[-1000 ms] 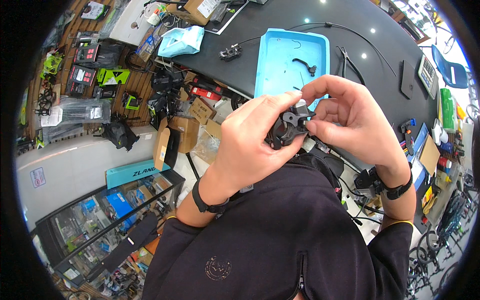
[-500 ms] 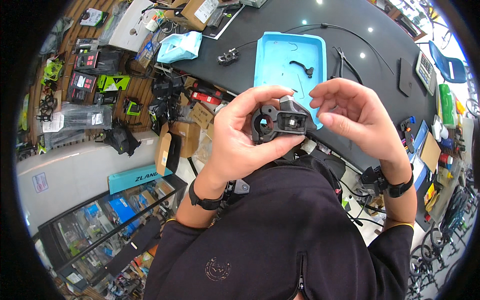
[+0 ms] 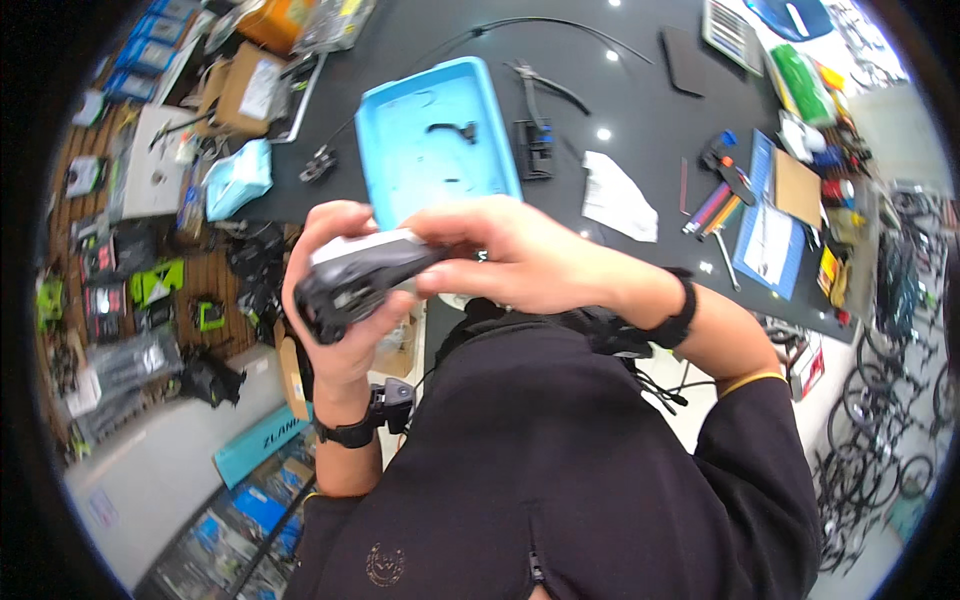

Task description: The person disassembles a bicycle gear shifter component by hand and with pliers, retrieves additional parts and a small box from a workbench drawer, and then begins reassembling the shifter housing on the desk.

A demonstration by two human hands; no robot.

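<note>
A black and grey bike handlebar part (image 3: 362,278) with a rounded clamp end is tilted between my hands, blurred by motion. My left hand (image 3: 346,352) wraps round its left side and underside, thumb along the near face. From the right, my right hand (image 3: 500,255) pinches its narrow right end between thumb and fingers; the fingers cover that end. Just beyond lies a light-blue tray (image 3: 405,118), holding a small black lever (image 3: 457,130) and tiny pieces. Pliers (image 3: 545,86) with dark handles rest right of the tray, near a small black rectangular piece (image 3: 537,152).
A crumpled white sheet (image 3: 615,200) lies on the dark table right of my hands. Pens (image 3: 715,208), a blue mat (image 3: 760,250) and a calculator (image 3: 733,36) are farther right. A metal bike component (image 3: 318,164) and a light-blue cloth-like bundle (image 3: 240,180) sit left of the tray.
My right hand, apart from the part and half-curled before, now grips its right end. The part has tilted, turning its clamp opening away. The view has swung right.
</note>
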